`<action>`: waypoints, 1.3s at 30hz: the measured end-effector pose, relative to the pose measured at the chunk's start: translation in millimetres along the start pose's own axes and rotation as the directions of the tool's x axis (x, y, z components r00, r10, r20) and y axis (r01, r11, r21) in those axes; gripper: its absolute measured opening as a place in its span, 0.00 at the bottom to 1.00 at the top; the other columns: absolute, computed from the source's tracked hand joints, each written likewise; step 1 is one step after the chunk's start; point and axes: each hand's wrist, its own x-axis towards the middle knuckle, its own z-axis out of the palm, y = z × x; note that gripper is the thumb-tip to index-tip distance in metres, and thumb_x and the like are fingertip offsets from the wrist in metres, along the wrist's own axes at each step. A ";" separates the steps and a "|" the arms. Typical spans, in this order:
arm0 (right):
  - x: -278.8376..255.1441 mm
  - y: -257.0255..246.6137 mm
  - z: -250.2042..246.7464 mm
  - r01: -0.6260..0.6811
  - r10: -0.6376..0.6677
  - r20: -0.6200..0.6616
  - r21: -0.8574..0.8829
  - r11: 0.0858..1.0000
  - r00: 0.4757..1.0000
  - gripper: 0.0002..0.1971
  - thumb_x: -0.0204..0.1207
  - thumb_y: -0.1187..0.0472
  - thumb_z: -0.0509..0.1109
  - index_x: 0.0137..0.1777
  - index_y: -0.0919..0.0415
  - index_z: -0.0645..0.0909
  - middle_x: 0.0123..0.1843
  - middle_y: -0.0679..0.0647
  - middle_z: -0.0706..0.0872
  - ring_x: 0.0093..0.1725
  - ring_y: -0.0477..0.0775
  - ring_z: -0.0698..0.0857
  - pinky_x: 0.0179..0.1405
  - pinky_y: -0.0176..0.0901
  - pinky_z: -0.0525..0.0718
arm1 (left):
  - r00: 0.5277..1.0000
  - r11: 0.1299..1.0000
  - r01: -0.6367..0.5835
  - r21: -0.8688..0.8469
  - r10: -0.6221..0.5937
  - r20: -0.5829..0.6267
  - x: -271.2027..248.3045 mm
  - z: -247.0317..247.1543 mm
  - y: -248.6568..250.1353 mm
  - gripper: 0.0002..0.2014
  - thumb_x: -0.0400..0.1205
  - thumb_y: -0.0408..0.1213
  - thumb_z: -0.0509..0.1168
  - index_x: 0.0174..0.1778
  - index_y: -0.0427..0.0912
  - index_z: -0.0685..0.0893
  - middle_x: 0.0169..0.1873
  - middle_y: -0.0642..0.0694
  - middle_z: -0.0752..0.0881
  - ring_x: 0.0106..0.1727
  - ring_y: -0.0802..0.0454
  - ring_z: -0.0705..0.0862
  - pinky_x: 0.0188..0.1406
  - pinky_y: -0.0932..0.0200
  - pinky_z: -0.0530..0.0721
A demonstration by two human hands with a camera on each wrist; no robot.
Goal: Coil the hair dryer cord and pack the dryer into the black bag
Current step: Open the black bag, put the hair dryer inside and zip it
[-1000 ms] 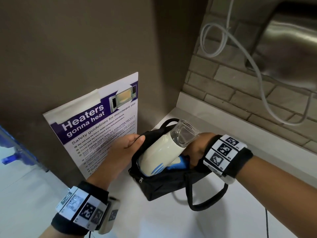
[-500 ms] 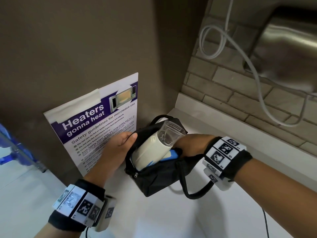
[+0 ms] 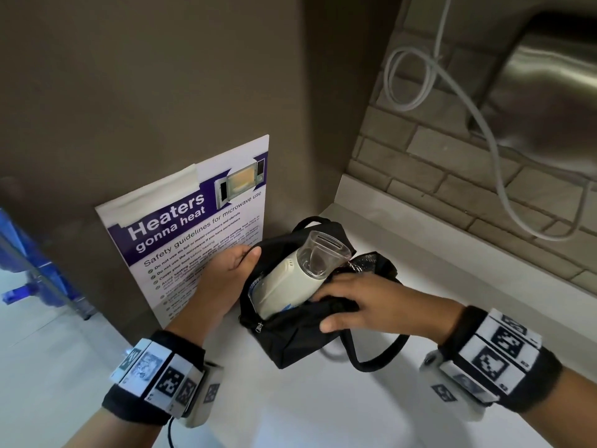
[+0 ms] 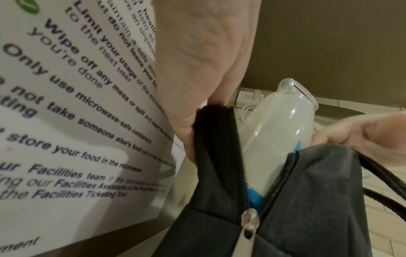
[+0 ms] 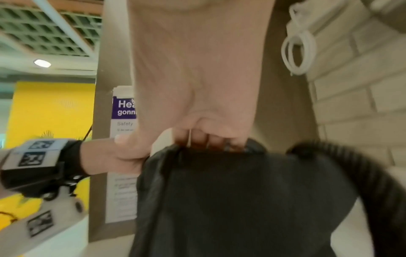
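Note:
The black bag (image 3: pixel 300 334) stands unzipped on the white counter (image 3: pixel 323 412). The white hair dryer (image 3: pixel 284 286) lies slanted inside it, its clear nozzle (image 3: pixel 323 250) sticking out of the top. My left hand (image 3: pixel 239 263) pinches the bag's far rim and holds it apart. My right hand (image 3: pixel 342 302) grips the near rim, fingers curled inside beside the dryer and thumb outside. In the left wrist view the dryer (image 4: pixel 274 132) shows between the zip teeth, above the zip pull (image 4: pixel 250 220). The dryer's cord is hidden.
A microwave safety poster (image 3: pixel 193 234) leans on the brown wall just left of the bag. A brick wall (image 3: pixel 452 176) with a looped white cable (image 3: pixel 410 79) and a steel appliance (image 3: pixel 549 92) stands behind. The bag's strap (image 3: pixel 378 357) loops onto the counter.
The dryer has slid deeper into the bag. My right hand has let go of the dryer's handle and now grips the bag's near rim. My left hand still holds the far rim.

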 end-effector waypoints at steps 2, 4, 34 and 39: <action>4.6 -2.5 11.5 -0.065 0.063 0.054 0.029 0.997 0.997 0.29 0.74 0.33 0.62 0.68 0.51 0.76 0.66 0.47 0.83 0.67 0.47 0.79 0.69 0.45 0.74 | 1.000 1.000 -0.010 0.009 0.010 -0.009 0.2 1.2 0.7 0.14 0.83 0.42 0.61 0.39 0.36 0.85 0.35 0.35 0.88 0.41 0.40 0.86 0.45 0.45 0.83; 11.6 -8.9 21.3 -0.207 0.207 -0.040 0.003 0.978 0.978 0.41 0.67 0.21 0.52 0.68 0.53 0.73 0.63 0.50 0.85 0.63 0.53 0.83 0.64 0.51 0.79 | 1.000 1.000 -0.012 0.018 0.012 -0.016 -1.5 2.5 2.6 0.13 0.83 0.42 0.62 0.38 0.38 0.85 0.33 0.39 0.88 0.38 0.44 0.85 0.42 0.48 0.82; 30.1 -12.5 15.1 -0.340 0.311 0.201 0.128 0.932 0.929 0.40 0.73 0.30 0.60 0.80 0.47 0.55 0.73 0.53 0.79 0.71 0.54 0.78 0.73 0.50 0.74 | 0.977 0.978 0.107 -0.177 -0.071 0.200 -11.7 8.5 22.4 0.13 0.83 0.46 0.62 0.45 0.42 0.87 0.26 0.54 0.88 0.23 0.65 0.83 0.24 0.65 0.74; 26.1 -18.0 15.1 -0.338 0.323 0.124 0.129 0.932 0.938 0.38 0.70 0.26 0.55 0.75 0.49 0.66 0.69 0.53 0.82 0.68 0.54 0.79 0.70 0.51 0.76 | 0.990 0.980 0.072 -0.186 -0.048 0.131 -14.3 12.9 24.7 0.08 0.82 0.41 0.64 0.47 0.42 0.86 0.34 0.52 0.92 0.35 0.61 0.88 0.34 0.66 0.80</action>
